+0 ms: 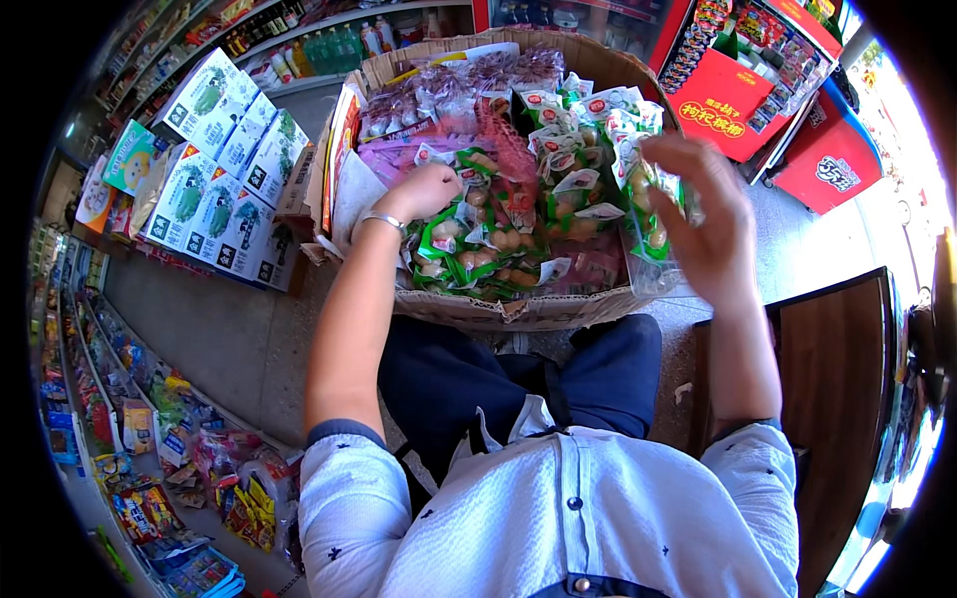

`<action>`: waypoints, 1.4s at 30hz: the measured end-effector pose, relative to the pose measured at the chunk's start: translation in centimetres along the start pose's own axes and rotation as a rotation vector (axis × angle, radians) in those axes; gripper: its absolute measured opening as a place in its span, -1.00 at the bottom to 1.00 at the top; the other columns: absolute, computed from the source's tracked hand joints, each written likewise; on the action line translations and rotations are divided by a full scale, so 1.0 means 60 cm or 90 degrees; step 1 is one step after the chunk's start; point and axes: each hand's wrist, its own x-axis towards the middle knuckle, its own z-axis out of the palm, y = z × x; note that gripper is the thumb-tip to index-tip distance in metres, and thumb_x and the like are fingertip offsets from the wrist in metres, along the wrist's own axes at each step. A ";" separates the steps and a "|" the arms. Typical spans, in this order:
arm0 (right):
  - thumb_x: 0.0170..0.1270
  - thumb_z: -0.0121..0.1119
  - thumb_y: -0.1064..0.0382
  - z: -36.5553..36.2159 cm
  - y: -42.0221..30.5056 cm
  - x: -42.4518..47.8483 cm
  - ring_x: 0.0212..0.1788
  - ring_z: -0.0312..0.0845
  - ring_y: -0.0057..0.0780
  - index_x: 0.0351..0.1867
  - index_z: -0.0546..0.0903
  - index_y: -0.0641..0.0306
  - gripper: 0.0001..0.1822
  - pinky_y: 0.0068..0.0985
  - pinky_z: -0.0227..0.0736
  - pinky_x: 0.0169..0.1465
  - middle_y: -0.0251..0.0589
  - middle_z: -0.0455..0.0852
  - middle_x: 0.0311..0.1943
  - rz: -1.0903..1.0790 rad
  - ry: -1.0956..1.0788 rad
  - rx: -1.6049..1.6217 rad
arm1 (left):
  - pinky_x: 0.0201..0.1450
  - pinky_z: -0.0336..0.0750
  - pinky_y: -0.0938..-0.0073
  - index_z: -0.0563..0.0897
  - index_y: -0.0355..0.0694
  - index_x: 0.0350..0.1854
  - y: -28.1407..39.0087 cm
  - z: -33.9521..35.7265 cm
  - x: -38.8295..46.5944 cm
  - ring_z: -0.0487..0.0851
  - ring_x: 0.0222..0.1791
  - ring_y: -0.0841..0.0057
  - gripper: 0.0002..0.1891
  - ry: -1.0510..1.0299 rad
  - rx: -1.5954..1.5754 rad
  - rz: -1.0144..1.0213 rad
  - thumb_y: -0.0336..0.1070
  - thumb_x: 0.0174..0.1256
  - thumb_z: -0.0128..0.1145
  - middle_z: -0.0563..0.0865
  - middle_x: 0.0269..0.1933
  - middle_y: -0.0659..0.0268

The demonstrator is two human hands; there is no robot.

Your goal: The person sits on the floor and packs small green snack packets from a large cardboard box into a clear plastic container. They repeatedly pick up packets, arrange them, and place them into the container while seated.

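Observation:
My left hand (pixel 423 191) hangs over the left part of a large cardboard box (pixel 516 312), its fingers curled; whether anything is in them is hidden. Below it lie several green-and-clear snack packets (pixel 476 260) with round tan pieces inside. My right hand (pixel 706 205), blurred, is spread at the box's right side and appears to hold nothing. Beside it, a clear plastic container (pixel 649 275) holds more green packets (pixel 639 179), standing upright. A red mesh net (pixel 502 142) lies between the packet piles. Purple-wrapped packets (pixel 441 86) fill the back, and pink packets (pixel 389 157) lie left.
Stacked white milk cartons (pixel 224 172) stand left of the box. Snack shelves (pixel 105 359) curve along the left. A red display stand (pixel 721 105) and a red bin (pixel 830 161) are at the back right. A brown wooden table (pixel 830 359) stands near my right arm.

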 end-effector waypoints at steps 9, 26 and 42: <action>0.05 0.20 0.29 0.323 0.053 0.062 -0.16 0.61 -0.10 -0.24 0.64 0.28 -0.77 -0.25 0.50 -0.14 -0.02 0.68 -0.27 0.060 -0.534 -0.125 | -0.19 0.50 0.27 0.64 -0.27 -0.36 -0.015 0.010 -0.008 0.66 -0.26 0.15 -0.76 0.184 0.107 -0.047 -0.18 0.08 0.13 0.69 -0.32 0.03; -0.03 0.20 0.40 0.300 0.057 0.060 -0.19 0.54 -0.04 -0.38 0.55 0.31 -0.86 -0.23 0.44 -0.13 -0.05 0.58 -0.27 0.167 -0.250 0.010 | -0.05 0.48 0.43 0.39 -0.25 0.12 0.003 0.056 -0.001 0.63 -0.15 0.43 -0.42 -0.027 -0.052 0.101 -0.27 0.03 0.33 0.66 -0.18 0.17; 0.09 0.02 0.58 -0.094 0.099 -0.026 -0.15 0.49 -0.57 -0.36 0.48 0.33 -0.87 -0.59 0.41 -0.04 -0.23 0.56 -0.13 -0.008 0.280 0.362 | 0.01 0.47 0.21 0.35 -0.12 0.22 0.063 0.074 -0.036 0.56 0.00 0.14 -0.37 0.080 0.294 0.145 -0.29 -0.01 0.21 0.60 0.02 0.10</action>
